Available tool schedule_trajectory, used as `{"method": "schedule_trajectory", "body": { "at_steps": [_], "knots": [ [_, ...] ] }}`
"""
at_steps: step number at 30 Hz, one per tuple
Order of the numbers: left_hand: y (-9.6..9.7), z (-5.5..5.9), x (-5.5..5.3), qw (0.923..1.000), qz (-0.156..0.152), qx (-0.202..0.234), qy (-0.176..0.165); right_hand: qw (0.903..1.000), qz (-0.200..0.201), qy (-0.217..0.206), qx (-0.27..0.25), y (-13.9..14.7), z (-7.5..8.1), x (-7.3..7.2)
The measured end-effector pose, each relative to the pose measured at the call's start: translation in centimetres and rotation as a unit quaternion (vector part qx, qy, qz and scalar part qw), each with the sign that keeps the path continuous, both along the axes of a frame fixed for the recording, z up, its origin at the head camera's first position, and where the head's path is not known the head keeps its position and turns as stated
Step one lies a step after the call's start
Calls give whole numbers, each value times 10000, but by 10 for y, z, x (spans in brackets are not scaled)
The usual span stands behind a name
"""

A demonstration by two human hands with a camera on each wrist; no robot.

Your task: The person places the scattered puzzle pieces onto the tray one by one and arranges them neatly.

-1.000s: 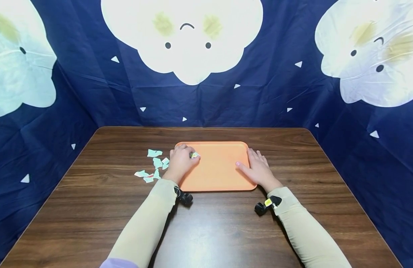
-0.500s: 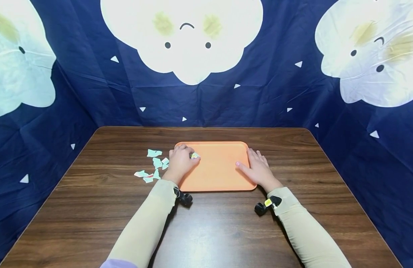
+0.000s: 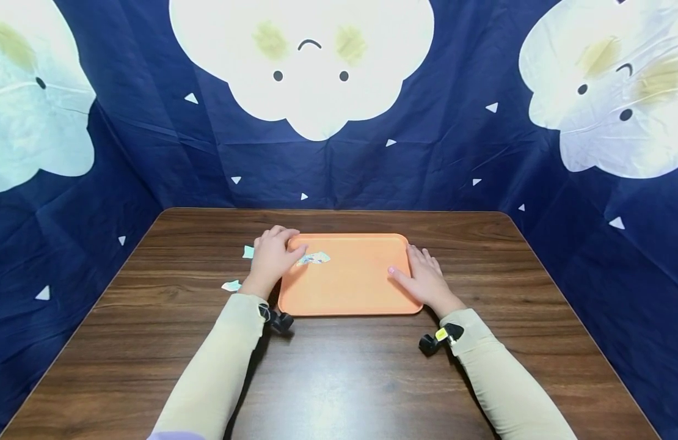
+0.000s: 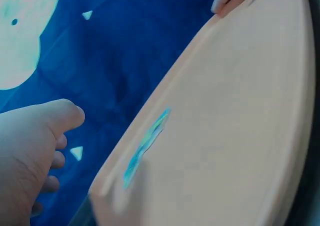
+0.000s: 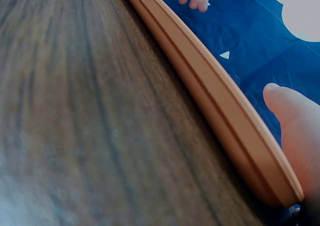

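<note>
My left hand (image 3: pixel 270 260) hovers over the left end of an orange tray (image 3: pixel 355 287), fingers loosely bent and holding nothing. Just right of its thumb, a torn strip of printed paper (image 3: pixel 315 258) lies on the tray; the left wrist view shows the same paper strip (image 4: pixel 146 148) in blue and green. Two more torn paper pieces, one upper (image 3: pixel 248 252) and one lower (image 3: pixel 231 286), peek out left of that hand, which hides the others. My right hand (image 3: pixel 427 281) rests at the tray's right edge, fingers straight outside it and thumb over the rim.
The tray sits on a dark wooden table (image 3: pixel 339 379). A blue cloth (image 3: pixel 339 165) with white clouds hangs behind and at both sides. A black camera (image 3: pixel 278 319) is strapped to the left wrist, another black camera (image 3: pixel 435 341) to the right.
My left hand has let go of the paper and drawn back leftward, leaving the strip on the tray. It now covers most of the loose pieces. The right hand stays put.
</note>
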State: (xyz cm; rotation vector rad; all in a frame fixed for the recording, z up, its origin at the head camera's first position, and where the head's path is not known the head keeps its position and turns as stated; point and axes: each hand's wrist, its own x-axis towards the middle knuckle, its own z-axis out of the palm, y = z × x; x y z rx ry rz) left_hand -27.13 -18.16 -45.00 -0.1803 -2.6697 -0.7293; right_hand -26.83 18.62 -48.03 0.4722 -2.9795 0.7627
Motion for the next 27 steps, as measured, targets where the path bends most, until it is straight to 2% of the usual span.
{"method": "schedule_trajectory", "body": {
  "at_steps": [4,9,19,27],
  "knots": [
    [-18,2,5,9997,106,203,50,10000,-1,11,32,1,-1,-1],
    [-41,0,11,9991,228,351,-51,10000,13,31,86,2,-2,-2],
    [-78,-15,13,9978,481,390,-235,9999,43,59,117,2,-1,-2],
    [-106,-26,14,9983,304,325,-382,9999,49,60,129,1,-4,-3]
  ]
}}
